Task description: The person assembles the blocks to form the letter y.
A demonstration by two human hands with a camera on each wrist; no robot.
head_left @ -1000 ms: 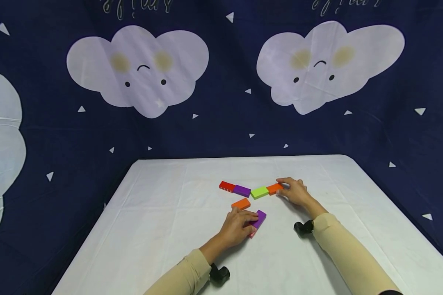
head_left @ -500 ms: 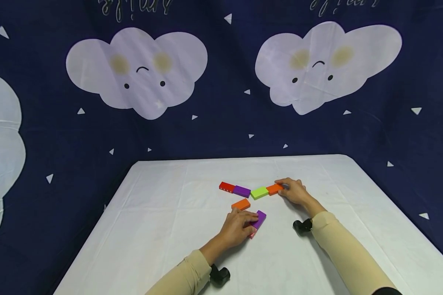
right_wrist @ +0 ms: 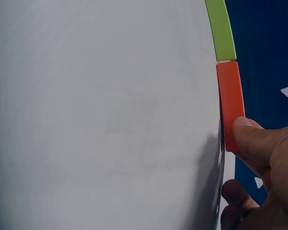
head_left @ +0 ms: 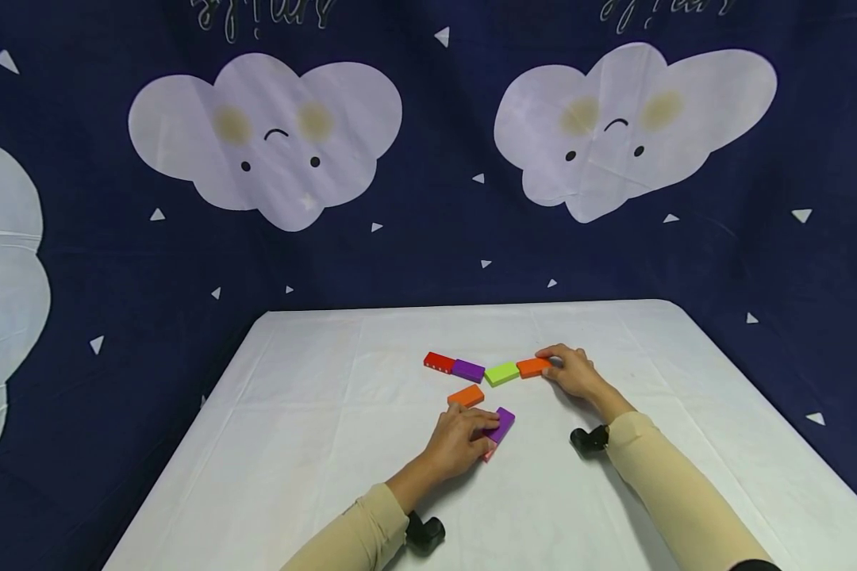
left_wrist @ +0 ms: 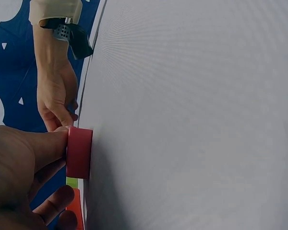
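Note:
A row of flat blocks lies mid-table: red point(head_left: 439, 362), purple point(head_left: 467, 369), green point(head_left: 502, 373) and orange point(head_left: 533, 366). My right hand point(head_left: 548, 363) pinches the orange block's right end; in the right wrist view its thumb point(right_wrist: 259, 139) presses that orange block point(right_wrist: 229, 103), which butts against the green one point(right_wrist: 221, 28). Nearer me, my left hand point(head_left: 489, 432) lies over a second purple block point(head_left: 505, 420) and a pink block point(head_left: 489, 454). In the left wrist view the thumb and curled fingers grip the pink block point(left_wrist: 79, 152). A loose orange block point(head_left: 466, 395) lies just beyond its fingertips.
The white cloth-covered table point(head_left: 314, 444) stands against a dark blue backdrop with cloud faces point(head_left: 264, 135). Its far edge runs behind the row of blocks. Bare cloth stretches left and right of the blocks.
Almost nothing: my right hand and the orange block have shifted very slightly to the right. My left hand keeps its place on the purple and pink blocks.

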